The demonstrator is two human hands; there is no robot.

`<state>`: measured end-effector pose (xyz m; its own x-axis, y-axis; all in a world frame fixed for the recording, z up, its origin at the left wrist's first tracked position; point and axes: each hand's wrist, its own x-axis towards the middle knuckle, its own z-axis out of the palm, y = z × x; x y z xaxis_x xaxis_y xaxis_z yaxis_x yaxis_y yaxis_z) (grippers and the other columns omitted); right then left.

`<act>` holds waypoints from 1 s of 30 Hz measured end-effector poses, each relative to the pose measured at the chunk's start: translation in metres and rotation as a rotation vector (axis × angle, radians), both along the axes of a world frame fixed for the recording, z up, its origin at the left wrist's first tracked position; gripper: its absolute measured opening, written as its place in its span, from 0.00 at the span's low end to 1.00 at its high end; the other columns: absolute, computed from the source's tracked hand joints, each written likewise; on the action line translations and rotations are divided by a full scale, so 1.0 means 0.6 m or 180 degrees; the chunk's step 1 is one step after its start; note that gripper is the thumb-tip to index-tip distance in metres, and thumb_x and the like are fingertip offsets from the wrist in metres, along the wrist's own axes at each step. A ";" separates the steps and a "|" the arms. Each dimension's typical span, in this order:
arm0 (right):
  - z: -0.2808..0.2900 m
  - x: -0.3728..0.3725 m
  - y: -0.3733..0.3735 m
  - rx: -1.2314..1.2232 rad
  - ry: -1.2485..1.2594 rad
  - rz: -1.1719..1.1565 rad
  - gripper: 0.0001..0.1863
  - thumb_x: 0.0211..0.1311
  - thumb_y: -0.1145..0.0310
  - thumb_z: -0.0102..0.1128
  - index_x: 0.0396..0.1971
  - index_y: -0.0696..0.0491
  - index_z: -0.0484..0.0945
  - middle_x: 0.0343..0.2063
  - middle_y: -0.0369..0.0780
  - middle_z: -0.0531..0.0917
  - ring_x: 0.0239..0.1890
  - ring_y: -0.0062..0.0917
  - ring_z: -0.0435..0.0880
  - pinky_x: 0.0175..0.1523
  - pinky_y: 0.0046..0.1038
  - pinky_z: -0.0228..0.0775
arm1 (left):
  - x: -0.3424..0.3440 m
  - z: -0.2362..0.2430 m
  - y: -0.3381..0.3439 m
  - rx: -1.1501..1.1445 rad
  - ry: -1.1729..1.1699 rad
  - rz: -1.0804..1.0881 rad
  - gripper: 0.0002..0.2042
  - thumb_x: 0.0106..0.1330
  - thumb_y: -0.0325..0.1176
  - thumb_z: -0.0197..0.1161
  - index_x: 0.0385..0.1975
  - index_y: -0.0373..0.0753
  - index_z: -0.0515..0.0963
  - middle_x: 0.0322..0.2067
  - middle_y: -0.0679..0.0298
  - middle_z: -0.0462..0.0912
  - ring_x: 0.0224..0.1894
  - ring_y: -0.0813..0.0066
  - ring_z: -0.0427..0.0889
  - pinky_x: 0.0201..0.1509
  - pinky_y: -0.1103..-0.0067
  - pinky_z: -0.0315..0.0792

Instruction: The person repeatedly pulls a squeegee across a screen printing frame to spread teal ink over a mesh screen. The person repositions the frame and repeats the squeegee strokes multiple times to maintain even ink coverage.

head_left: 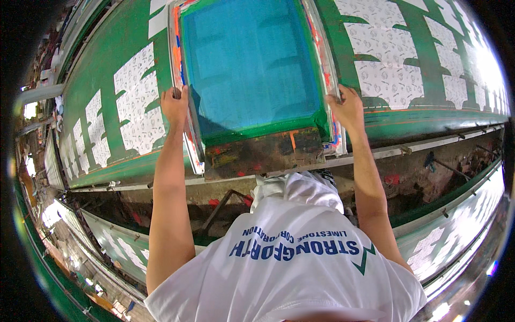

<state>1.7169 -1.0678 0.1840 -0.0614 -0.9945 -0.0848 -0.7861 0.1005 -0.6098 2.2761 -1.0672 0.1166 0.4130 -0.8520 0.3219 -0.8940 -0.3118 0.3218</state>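
Observation:
A screen-printing frame (325, 59) lies in front of me on a long green table, its pale rails smeared with orange, red and blue paint. Blue mesh (249, 64) fills it, bordered in green, and faint darker shapes show through. My left hand (175, 109) is closed around the left rail, thumb and fingers on its edge. On the opposite side my right hand (348, 110) grips the right rail the same way. Nearest my body, a dark, paint-stained board (263, 153) joins the frame's near end. What lies under the mesh is mostly hidden.
White printed cut pieces (138, 102) lie in columns on the green table (102, 67) to the left, with more printed pieces (385, 59) to the right. A metal rail (383, 152) runs along the near edge. Behind me stands another table (429, 252) with pieces on it.

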 end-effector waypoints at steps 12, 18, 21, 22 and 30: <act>0.051 0.019 -0.006 -0.0540 0.0045 -0.0061 0.25 0.44 0.65 0.76 0.45 0.58 0.84 0.37 0.48 0.84 0.41 0.46 0.86 0.49 0.44 0.80 | 0.004 0.001 0.002 -0.0197 0.0248 -0.0030 0.19 0.65 0.46 0.76 0.28 0.34 0.82 0.28 0.56 0.78 0.32 0.55 0.79 0.39 0.61 0.72; 0.108 -0.035 -0.042 -0.0920 0.0021 -0.0079 0.25 0.44 0.64 0.76 0.44 0.57 0.85 0.36 0.47 0.84 0.39 0.47 0.86 0.46 0.45 0.81 | -0.037 0.057 -0.045 0.0114 0.0595 -0.0160 0.20 0.68 0.46 0.73 0.26 0.34 0.81 0.25 0.57 0.75 0.30 0.57 0.76 0.37 0.62 0.70; 0.110 -0.131 -0.075 -0.0918 0.0025 -0.0147 0.24 0.44 0.64 0.76 0.44 0.56 0.86 0.36 0.47 0.85 0.38 0.46 0.87 0.46 0.44 0.80 | -0.124 0.087 -0.094 -0.0254 0.0071 -0.0769 0.20 0.69 0.47 0.72 0.27 0.34 0.82 0.25 0.57 0.76 0.30 0.57 0.76 0.36 0.62 0.70; 0.108 -0.173 -0.086 -0.0950 0.0093 -0.0168 0.24 0.44 0.65 0.76 0.45 0.56 0.86 0.35 0.46 0.85 0.37 0.45 0.87 0.46 0.43 0.81 | -0.168 0.093 -0.111 -0.0330 0.0267 -0.0757 0.20 0.68 0.49 0.72 0.28 0.34 0.82 0.27 0.57 0.78 0.31 0.56 0.78 0.37 0.61 0.72; 0.082 -0.551 -0.155 -0.0393 0.0097 -0.0442 0.28 0.46 0.62 0.78 0.49 0.58 0.86 0.42 0.47 0.87 0.43 0.41 0.89 0.51 0.40 0.81 | -0.577 0.114 -0.175 -0.0168 0.0033 -0.0301 0.19 0.67 0.49 0.72 0.30 0.36 0.82 0.29 0.56 0.79 0.34 0.53 0.82 0.39 0.59 0.75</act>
<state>1.3862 -1.1606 0.2332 -0.1996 -0.9790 0.0414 -0.7883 0.1354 -0.6003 1.9302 -1.1720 0.1852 0.3350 -0.8692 0.3636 -0.9152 -0.2085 0.3449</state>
